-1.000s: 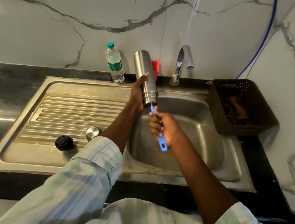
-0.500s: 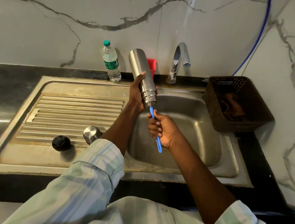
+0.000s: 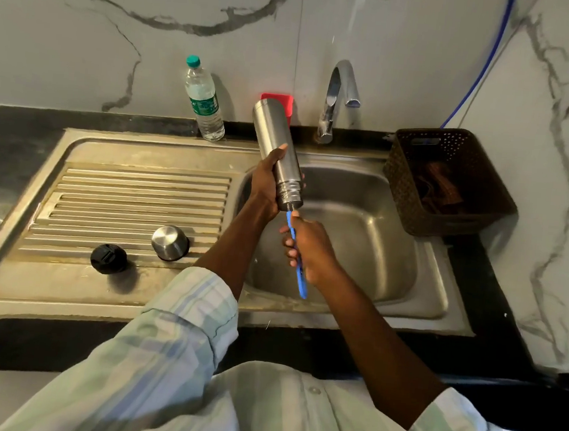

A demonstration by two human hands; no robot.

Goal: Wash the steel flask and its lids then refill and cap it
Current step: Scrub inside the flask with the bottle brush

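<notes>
While the left hand (image 3: 268, 183) grips the tilted steel flask (image 3: 277, 156), the right hand (image 3: 307, 248) clenches a blue brush (image 3: 298, 261) in its mouth: inside scrubbing, rinsing probably next.

There is one steel flask (image 3: 277, 149), held over the sink with one blue brush handle (image 3: 296, 255) at its mouth. Two lids lie on the draining board at the left: one black lid (image 3: 108, 258) and one steel lid (image 3: 169, 242). One plastic water bottle (image 3: 203, 100) and one red cup (image 3: 279, 103) stand at the far wall. There is one tap (image 3: 338, 96), one brown basket (image 3: 451, 181) at the right, and two hands: the left hand (image 3: 265, 186) and the right hand (image 3: 309, 248).
</notes>
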